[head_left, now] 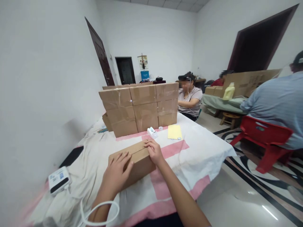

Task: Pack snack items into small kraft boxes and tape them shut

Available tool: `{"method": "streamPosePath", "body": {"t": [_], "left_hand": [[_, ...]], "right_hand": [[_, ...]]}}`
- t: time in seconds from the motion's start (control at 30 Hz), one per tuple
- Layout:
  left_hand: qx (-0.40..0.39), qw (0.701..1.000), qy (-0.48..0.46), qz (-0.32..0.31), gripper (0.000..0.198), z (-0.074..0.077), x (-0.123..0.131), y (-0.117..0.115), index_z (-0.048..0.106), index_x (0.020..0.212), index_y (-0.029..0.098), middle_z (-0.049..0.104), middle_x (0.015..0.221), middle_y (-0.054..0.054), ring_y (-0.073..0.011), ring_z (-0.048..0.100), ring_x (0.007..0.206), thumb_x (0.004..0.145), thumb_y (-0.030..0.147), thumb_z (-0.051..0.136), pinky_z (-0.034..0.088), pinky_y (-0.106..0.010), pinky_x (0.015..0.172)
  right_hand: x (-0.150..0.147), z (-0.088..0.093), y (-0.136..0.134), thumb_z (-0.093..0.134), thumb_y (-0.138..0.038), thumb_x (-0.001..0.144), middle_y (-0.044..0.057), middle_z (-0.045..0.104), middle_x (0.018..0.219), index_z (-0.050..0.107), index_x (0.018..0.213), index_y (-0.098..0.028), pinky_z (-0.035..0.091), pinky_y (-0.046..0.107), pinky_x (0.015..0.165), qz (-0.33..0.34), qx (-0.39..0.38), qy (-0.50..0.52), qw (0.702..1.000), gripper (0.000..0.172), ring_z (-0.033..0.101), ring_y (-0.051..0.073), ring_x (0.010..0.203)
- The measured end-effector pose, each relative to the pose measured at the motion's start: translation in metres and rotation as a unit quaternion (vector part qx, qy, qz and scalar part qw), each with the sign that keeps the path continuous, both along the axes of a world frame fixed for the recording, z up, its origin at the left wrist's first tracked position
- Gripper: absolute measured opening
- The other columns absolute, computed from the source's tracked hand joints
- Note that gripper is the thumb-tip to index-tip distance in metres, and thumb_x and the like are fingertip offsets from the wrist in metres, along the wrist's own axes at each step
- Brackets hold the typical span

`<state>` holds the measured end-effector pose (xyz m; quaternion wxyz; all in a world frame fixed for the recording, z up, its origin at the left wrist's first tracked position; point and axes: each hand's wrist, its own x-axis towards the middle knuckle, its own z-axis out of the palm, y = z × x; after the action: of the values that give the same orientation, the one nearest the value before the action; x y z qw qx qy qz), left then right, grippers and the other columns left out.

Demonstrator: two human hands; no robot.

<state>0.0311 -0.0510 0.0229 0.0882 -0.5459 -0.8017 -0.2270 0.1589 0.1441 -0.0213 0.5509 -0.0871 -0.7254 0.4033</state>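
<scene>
A closed cardboard box [140,167] lies in front of me on the cloth-covered table [199,151], with a seam running along its top. My left hand [118,171] rests on the box's left part, its fingers stretched out flat over the top flaps. At the far right end, my right hand [153,151] has its fingers bent over the top edge by the seam; whether anything small is under the fingertips is hidden. Just beyond the box are a small white device [152,132], a little clear roll [161,128] and a yellow sheet [174,132].
Stacked taped cartons [145,108] form a wall at the table's back. On the left lie a white box-shaped device [59,180] with a cable [101,205] and a dark flat object [72,156]. A co-worker [191,94] sits behind; another sits on a red chair [265,132] at right.
</scene>
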Motion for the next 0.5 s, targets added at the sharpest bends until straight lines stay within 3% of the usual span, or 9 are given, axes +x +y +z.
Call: {"method": "streamPosePath", "body": {"t": [0.1,0.33,0.5], "left_hand": [[-0.016,1.000,-0.002,0.001,0.047,0.002,0.012,0.007,0.068,0.127,0.025,0.061,0.145,-0.007,-0.0324,0.048,0.142,0.093,0.053,0.050,0.038,-0.056,0.118],[-0.050,0.998,0.009,0.038,0.053,0.014,0.025,0.014,0.065,0.125,0.021,0.059,0.146,-0.011,-0.0391,0.049,0.138,0.088,0.058,0.059,0.041,-0.058,0.112],[-0.058,0.997,0.027,0.041,0.050,0.014,0.027,0.014,0.064,0.125,0.020,0.056,0.150,-0.010,-0.0363,0.047,0.141,0.087,0.053,0.062,0.039,-0.055,0.114]], "right_hand": [[0.001,0.003,0.001,0.049,-0.017,0.082,0.009,0.067,0.091,0.067,0.075,-0.020,0.051,0.041,0.094,-0.006,0.016,-0.018,1.000,0.020,0.067,0.025,0.098],[0.001,0.006,-0.003,0.047,-0.019,0.083,0.008,0.065,0.089,0.063,0.072,-0.020,0.050,0.038,0.092,-0.019,0.024,-0.048,0.998,0.019,0.066,0.023,0.095],[0.007,-0.007,-0.001,0.038,-0.030,0.097,0.011,0.072,0.108,0.070,0.092,-0.018,0.051,0.038,0.098,-0.042,-0.007,-0.028,0.999,0.034,0.067,0.023,0.109]]}}
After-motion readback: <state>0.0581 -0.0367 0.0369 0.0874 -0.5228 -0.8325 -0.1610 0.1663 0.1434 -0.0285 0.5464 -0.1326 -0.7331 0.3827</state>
